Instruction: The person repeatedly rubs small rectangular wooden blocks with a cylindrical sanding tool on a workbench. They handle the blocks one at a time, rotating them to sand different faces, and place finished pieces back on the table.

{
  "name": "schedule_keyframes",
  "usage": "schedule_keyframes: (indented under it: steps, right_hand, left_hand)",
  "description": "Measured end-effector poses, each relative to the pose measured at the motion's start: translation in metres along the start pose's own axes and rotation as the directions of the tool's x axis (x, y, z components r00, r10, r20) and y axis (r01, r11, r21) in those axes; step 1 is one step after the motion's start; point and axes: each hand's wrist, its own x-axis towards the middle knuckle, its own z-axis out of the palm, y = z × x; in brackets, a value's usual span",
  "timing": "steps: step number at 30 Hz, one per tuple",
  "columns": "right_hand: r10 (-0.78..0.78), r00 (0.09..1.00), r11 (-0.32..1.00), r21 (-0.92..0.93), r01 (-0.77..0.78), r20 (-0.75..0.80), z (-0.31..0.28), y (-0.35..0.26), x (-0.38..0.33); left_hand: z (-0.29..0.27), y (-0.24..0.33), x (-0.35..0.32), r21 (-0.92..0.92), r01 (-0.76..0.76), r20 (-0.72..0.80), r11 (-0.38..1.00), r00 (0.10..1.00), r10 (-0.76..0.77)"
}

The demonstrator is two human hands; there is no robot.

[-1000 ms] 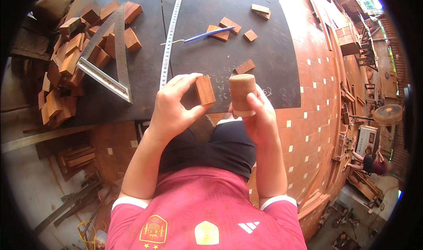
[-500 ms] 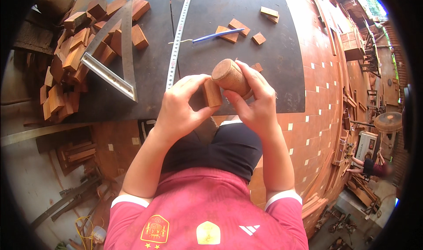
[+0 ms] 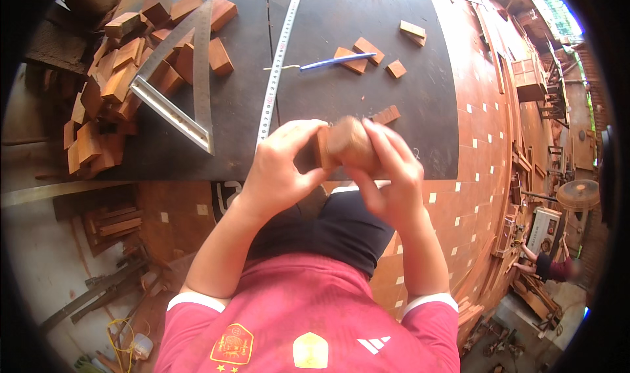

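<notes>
Both hands are closed around their pieces just above the near edge of the dark counter (image 3: pixel 367 97) — left hand (image 3: pixel 279 173) pinching a small flat wood block (image 3: pixel 323 146), right hand (image 3: pixel 387 176) wrapped round a rounded wooden piece (image 3: pixel 348 143) pressed right against it.

Fingers hide most of the motion-blurred wooden block (image 3: pixel 326 148) and roll (image 3: pixel 351 143).

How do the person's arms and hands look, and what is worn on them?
The left hand and right hand are bare: no gloves, rings or watch visible. Both forearms are uncovered. Short red sleeves with white cuff edges end above the elbows, part of a red sports shirt.
</notes>
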Motion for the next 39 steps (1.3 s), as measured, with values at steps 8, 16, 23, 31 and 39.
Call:
schedule_keyframes:
  steps: [8,16,23,31,39]
  right_hand:
    - [0.014,0.998,1.0,0.014,-0.013,-0.066,0.011,0.008,0.011]
    - [0.04,0.999,0.999,0.019,-0.041,0.007,-0.007,-0.008,-0.031]
    - [-0.023,0.998,0.998,-0.051,0.02,-0.06,0.009,0.002,0.01]
    - [-0.054,0.999,0.995,-0.081,0.055,0.007,-0.002,-0.004,0.01]
    - [-0.097,0.993,0.985,-0.136,0.106,0.067,-0.012,-0.022,-0.016]
  left_hand:
    - [0.002,0.003,0.001,-0.012,0.03,0.008,0.999,1.0,-0.03]
    - [0.0,0.002,0.001,0.024,0.007,0.014,1.0,1.0,-0.008]
    - [0.003,0.004,0.0,0.019,0.025,-0.007,0.999,1.0,-0.025]
    - [0.004,0.006,0.003,0.008,0.031,-0.002,0.999,1.0,-0.031]
    - [0.006,-0.001,0.0,0.014,-0.004,-0.004,1.0,1.0,0.004]
